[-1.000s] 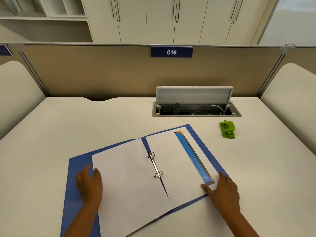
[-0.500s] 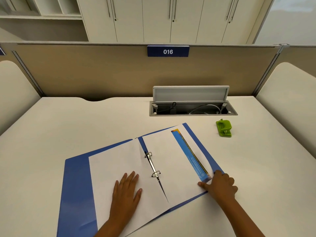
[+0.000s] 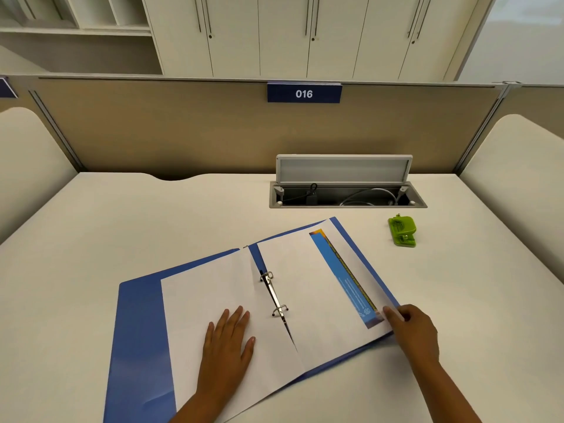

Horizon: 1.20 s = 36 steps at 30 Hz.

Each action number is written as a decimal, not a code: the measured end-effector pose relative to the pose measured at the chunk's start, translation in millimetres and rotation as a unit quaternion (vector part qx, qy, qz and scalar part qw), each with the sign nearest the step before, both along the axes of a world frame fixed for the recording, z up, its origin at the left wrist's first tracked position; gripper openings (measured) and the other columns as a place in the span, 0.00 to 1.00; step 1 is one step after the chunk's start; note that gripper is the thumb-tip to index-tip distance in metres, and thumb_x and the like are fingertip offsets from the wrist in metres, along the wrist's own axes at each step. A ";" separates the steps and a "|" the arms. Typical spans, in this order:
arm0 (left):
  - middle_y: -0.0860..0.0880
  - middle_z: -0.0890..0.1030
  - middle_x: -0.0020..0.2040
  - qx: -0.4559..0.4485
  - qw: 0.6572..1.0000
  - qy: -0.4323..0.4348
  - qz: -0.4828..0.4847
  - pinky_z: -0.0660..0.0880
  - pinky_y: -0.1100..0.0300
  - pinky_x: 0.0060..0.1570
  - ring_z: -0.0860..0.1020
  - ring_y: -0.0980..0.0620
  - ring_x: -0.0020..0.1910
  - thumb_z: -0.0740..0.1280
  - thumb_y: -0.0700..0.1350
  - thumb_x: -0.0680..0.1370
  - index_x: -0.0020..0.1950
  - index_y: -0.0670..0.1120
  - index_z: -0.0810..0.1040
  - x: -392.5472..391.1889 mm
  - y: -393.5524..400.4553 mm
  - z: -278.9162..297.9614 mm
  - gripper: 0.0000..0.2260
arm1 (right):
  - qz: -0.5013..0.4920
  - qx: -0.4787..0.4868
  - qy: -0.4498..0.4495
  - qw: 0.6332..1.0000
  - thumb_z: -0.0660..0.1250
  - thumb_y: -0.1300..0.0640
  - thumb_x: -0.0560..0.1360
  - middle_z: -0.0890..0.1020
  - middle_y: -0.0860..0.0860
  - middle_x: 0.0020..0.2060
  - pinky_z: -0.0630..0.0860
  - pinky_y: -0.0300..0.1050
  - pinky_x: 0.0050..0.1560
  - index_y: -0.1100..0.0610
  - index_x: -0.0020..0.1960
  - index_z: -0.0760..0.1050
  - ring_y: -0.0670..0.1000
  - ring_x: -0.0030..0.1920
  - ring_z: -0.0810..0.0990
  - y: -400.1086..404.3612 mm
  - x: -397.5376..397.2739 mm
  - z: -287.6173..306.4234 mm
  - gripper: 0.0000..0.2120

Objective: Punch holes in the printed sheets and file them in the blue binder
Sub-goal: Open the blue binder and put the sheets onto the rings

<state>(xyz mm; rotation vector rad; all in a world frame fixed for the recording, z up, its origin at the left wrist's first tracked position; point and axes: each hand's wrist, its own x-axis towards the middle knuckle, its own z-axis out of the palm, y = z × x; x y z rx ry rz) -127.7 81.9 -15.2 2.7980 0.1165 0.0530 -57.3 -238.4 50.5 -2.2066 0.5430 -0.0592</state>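
Observation:
The blue binder [image 3: 137, 325] lies open on the desk, its two metal rings [image 3: 274, 296] threaded through white sheets on both sides. A white sheet [image 3: 210, 294] covers the left half, and my left hand [image 3: 227, 340] presses flat on it with straight fingers. On the right half a sheet with a blue printed strip [image 3: 341, 276] shows under a blank sheet. My right hand [image 3: 412, 328] pinches the near right corner of those right-hand sheets. The green hole punch [image 3: 402, 230] stands apart on the desk, beyond the binder to the right.
An open cable tray [image 3: 348, 196] with its grey lid raised sits in the desk behind the binder. A beige partition [image 3: 183, 132] with the sign 016 closes the back of the desk. Neighbouring desks lie left and right.
My left hand moved from the binder's left cover onto the left sheet and now lies flat there. My right hand closed its fingers on the right sheets' corner.

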 end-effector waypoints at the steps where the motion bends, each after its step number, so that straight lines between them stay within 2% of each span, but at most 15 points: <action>1: 0.48 0.75 0.65 0.000 1.000 0.000 0.001 0.42 0.60 0.69 0.54 0.56 0.69 0.42 0.60 0.79 0.67 0.50 0.67 -0.2 0.0 -0.3 0.25 | -0.003 -0.012 -0.007 1.000 0.65 0.50 0.74 0.82 0.56 0.42 0.72 0.45 0.40 0.59 0.47 0.76 0.54 0.41 0.78 0.3 -1.8 -0.5 0.11; 6: 0.49 0.75 0.65 0.000 1.000 -0.005 0.003 0.42 0.60 0.69 0.51 0.57 0.69 0.42 0.60 0.79 0.67 0.49 0.68 0.1 0.7 -2.1 0.26 | -0.021 -0.094 -0.035 0.995 0.61 0.44 0.74 0.81 0.52 0.34 0.74 0.47 0.42 0.56 0.43 0.79 0.53 0.36 0.77 3.5 -8.4 -1.4 0.16; 10: 0.49 0.75 0.65 -0.001 1.000 -0.020 0.012 0.43 0.60 0.69 0.44 0.62 0.73 0.42 0.60 0.79 0.67 0.50 0.68 0.9 1.8 -3.8 0.26 | -0.022 -0.160 -0.050 0.986 0.47 0.34 0.73 0.83 0.55 0.38 0.69 0.42 0.37 0.58 0.45 0.80 0.53 0.33 0.75 7.9 -13.4 -1.8 0.33; 12: 0.50 0.75 0.65 0.002 1.000 -0.028 0.008 0.43 0.60 0.69 0.40 0.64 0.73 0.42 0.60 0.79 0.67 0.50 0.68 1.5 2.3 -6.0 0.26 | 0.003 -0.208 -0.096 0.973 0.53 0.43 0.75 0.85 0.57 0.46 0.75 0.46 0.40 0.58 0.53 0.80 0.58 0.39 0.81 11.2 -14.3 3.0 0.24; 14: 0.50 0.75 0.65 -0.002 1.000 -0.026 -0.002 0.42 0.61 0.69 0.44 0.63 0.73 0.42 0.60 0.79 0.67 0.50 0.68 1.5 2.1 -6.9 0.26 | 0.022 -0.235 -0.128 0.963 0.59 0.51 0.75 0.83 0.57 0.53 0.78 0.52 0.45 0.57 0.58 0.78 0.60 0.46 0.82 16.7 -15.7 11.1 0.17; 16: 0.50 0.73 0.66 -0.024 0.999 -0.045 -0.008 0.42 0.62 0.70 0.52 0.59 0.72 0.40 0.64 0.77 0.67 0.50 0.69 1.7 1.8 -6.6 0.30 | 0.032 -0.197 -0.158 0.967 0.60 0.51 0.75 0.84 0.57 0.49 0.77 0.47 0.43 0.57 0.58 0.79 0.57 0.44 0.82 22.6 -17.8 20.5 0.17; 18: 0.54 0.69 0.68 -0.093 0.993 -0.062 0.028 0.44 0.61 0.71 0.57 0.57 0.72 0.40 0.69 0.73 0.67 0.51 0.69 5.7 -0.1 -2.4 0.35 | 0.031 -0.078 -0.146 0.986 0.61 0.50 0.75 0.85 0.54 0.42 0.72 0.40 0.39 0.56 0.53 0.81 0.50 0.38 0.79 33.5 -21.4 33.6 0.15; 19: 0.54 0.69 0.68 -0.157 0.984 -0.054 0.056 0.46 0.59 0.71 0.59 0.55 0.72 0.45 0.68 0.74 0.66 0.50 0.70 8.6 -1.9 3.4 0.32 | 0.042 -0.036 -0.138 0.989 0.62 0.49 0.75 0.84 0.53 0.39 0.70 0.38 0.36 0.55 0.49 0.82 0.47 0.35 0.78 40.7 -23.7 38.8 0.13; 21: 0.48 0.73 0.66 -0.280 0.951 -0.066 0.116 0.55 0.56 0.70 0.65 0.48 0.69 0.58 0.52 0.78 0.62 0.47 0.74 14.6 -7.2 20.9 0.16 | 0.085 -0.026 -0.139 0.986 0.62 0.48 0.75 0.83 0.48 0.34 0.71 0.38 0.36 0.48 0.41 0.81 0.46 0.35 0.78 58.4 -30.8 49.8 0.10; 23: 0.44 0.76 0.63 -0.374 0.911 -0.064 0.160 0.62 0.59 0.65 0.71 0.48 0.64 0.59 0.43 0.79 0.60 0.44 0.76 20.8 -15.2 43.4 0.12 | 0.128 -0.031 -0.156 0.979 0.62 0.45 0.74 0.83 0.43 0.36 0.74 0.41 0.44 0.45 0.45 0.82 0.45 0.40 0.79 76.8 -39.2 58.1 0.10; 26: 0.47 0.79 0.57 -0.485 0.856 -0.021 0.176 0.65 0.58 0.62 0.74 0.52 0.57 0.56 0.48 0.80 0.57 0.45 0.78 26.6 -22.0 80.4 0.14 | 0.224 -0.017 -0.151 0.963 0.63 0.42 0.72 0.81 0.31 0.42 0.64 0.36 0.58 0.49 0.48 0.83 0.30 0.42 0.72 106.3 -53.6 66.9 0.15; 28: 0.46 0.81 0.51 -0.568 0.802 -0.010 0.187 0.71 0.55 0.58 0.78 0.50 0.52 0.55 0.52 0.79 0.54 0.46 0.78 28.6 -22.1 98.5 0.16 | 0.293 -0.010 -0.137 0.946 0.58 0.36 0.70 0.75 0.21 0.35 0.58 0.29 0.58 0.46 0.47 0.82 0.21 0.43 0.68 124.4 -63.4 67.3 0.20; 30: 0.46 0.82 0.47 -0.609 0.764 -0.011 0.214 0.76 0.56 0.49 0.80 0.48 0.48 0.53 0.56 0.78 0.53 0.46 0.77 29.3 -18.1 110.4 0.19 | 0.338 -0.013 -0.149 0.929 0.56 0.32 0.68 0.80 0.27 0.39 0.58 0.30 0.60 0.45 0.46 0.81 0.22 0.43 0.70 138.2 -71.6 57.1 0.23; 32: 0.46 0.81 0.45 -0.613 0.749 -0.023 0.252 0.76 0.57 0.44 0.80 0.47 0.46 0.52 0.58 0.77 0.53 0.47 0.76 29.3 -12.0 118.1 0.20 | 0.369 -0.007 -0.131 0.920 0.58 0.34 0.70 0.82 0.36 0.44 0.60 0.35 0.65 0.44 0.48 0.80 0.31 0.44 0.75 149.9 -76.5 54.1 0.19; 36: 0.46 0.78 0.46 -0.551 0.780 -0.050 0.292 0.74 0.53 0.45 0.76 0.45 0.45 0.58 0.55 0.77 0.54 0.45 0.73 28.7 2.6 121.2 0.15 | 0.440 0.013 -0.026 0.898 0.43 0.26 0.58 0.82 0.40 0.54 0.47 0.32 0.67 0.44 0.57 0.77 0.32 0.52 0.69 167.5 -86.2 70.2 0.40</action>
